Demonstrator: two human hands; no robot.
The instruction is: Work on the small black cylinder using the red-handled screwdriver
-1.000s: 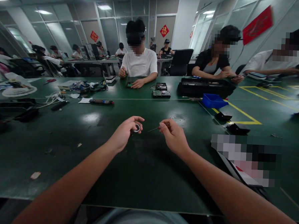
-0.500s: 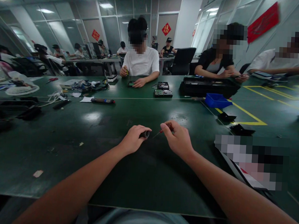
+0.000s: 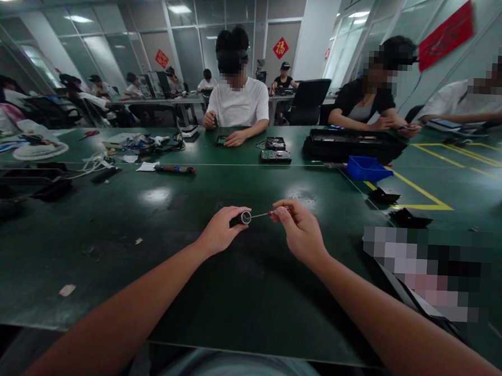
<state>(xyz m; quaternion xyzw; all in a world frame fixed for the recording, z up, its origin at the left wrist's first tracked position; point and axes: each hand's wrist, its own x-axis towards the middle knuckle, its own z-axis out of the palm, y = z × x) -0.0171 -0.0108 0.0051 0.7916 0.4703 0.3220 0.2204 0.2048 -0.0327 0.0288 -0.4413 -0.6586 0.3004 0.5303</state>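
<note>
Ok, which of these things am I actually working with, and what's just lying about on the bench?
In hand:
left hand holding a small black cylinder with a ringed end
right hand holding a thin red-handled tool, tip at that end

Lying about:
blue bin
black case
circuit boards
paper scrap

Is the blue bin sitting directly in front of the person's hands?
No, the blue bin sits far off to the right, beside a long black case.
</note>
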